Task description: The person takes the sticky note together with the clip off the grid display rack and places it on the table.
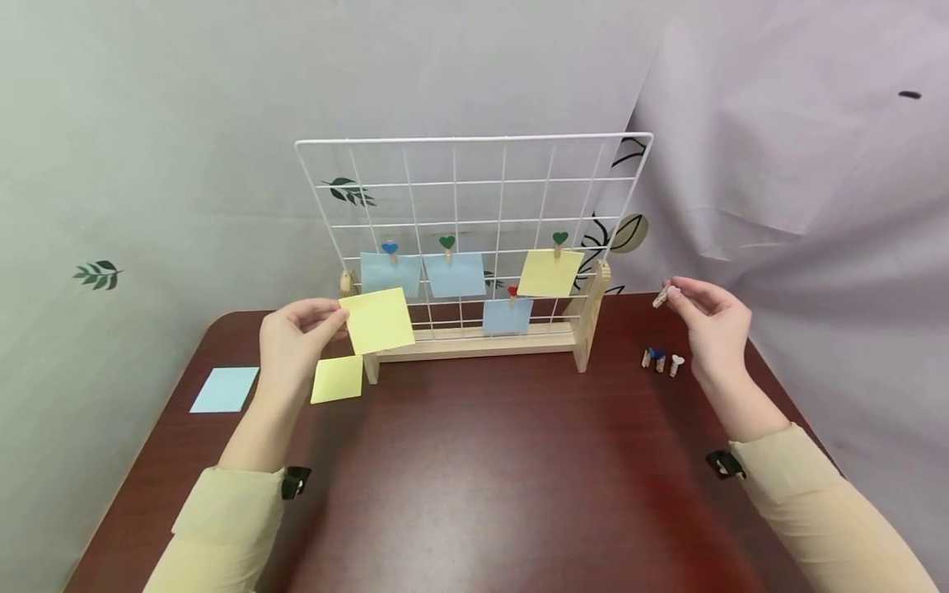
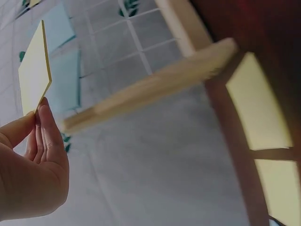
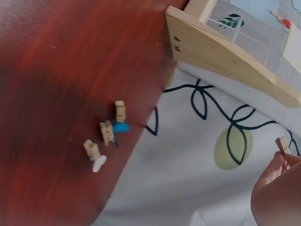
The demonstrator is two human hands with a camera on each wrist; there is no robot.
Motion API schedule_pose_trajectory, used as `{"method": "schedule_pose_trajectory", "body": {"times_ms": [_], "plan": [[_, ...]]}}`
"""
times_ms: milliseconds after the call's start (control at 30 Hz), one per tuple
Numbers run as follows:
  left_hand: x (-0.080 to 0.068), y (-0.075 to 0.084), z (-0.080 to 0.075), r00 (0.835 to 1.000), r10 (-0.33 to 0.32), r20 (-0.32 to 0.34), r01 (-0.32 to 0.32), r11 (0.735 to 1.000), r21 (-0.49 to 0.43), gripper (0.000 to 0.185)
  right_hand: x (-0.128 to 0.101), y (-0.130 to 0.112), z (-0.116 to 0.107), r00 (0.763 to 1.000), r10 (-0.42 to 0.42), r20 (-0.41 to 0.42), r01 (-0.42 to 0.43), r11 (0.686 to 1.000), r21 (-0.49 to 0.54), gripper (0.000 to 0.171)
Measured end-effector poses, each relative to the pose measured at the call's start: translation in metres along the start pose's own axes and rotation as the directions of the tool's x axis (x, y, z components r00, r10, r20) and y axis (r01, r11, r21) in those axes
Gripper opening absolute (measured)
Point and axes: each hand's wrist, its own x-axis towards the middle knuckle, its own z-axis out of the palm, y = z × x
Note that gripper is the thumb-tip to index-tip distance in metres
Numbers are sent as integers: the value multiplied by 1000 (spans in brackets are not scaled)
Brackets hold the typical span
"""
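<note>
Head view: dark red table (image 1: 489,461), its near and middle surface bare in front of the wire grid stand (image 1: 474,247), which sits toward the far edge; table corners are rounded and the right edge runs just beside the loose pegs. Left hand (image 1: 296,342) is raised left of the stand's left foot, thumb and fingertips pinching the left edge of a yellow sticky note (image 1: 376,320) held in the air in front of the grid's lower left corner; left wrist view shows the same note (image 2: 34,70) edge-on above the fingers (image 2: 47,129). Right hand (image 1: 710,321) hovers right of the stand's right upright, fingertips pinching a small wooden clothespin (image 1: 661,296), also seen at the fingertips in the right wrist view (image 3: 282,146). On the grid: two blue notes and one yellow note clipped in a row by heart-topped pegs, one more blue note lower with a red peg. A second yellow note (image 1: 337,380) lies flat on the table just below the held one, near the stand's left foot. A blue note (image 1: 225,389) lies well left of the stand. Three loose clothespins (image 1: 661,360) lie on the table under the right hand, right of the stand.
</note>
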Motion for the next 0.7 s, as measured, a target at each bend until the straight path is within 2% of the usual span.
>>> {"method": "schedule_pose_trajectory", "body": {"times_ms": [167,367,533,700], "plan": [[-3,-22,-13,997,-67,-23,68,998,7,22,-1,9,-8,999,38,-17,-38,999,-9,18],[-6,-45,-27,993,-112,-47,116,989,90,28,-3,19,-16,996,77,-44,-77,997,-1,19],[-9,-61,-37,988,-144,-48,148,984,102,27,-7,26,-24,993,104,-49,-103,995,5,23],[-15,-77,-49,982,-186,-39,190,969,160,29,-10,35,-35,990,127,-55,-128,992,-15,23]]}}
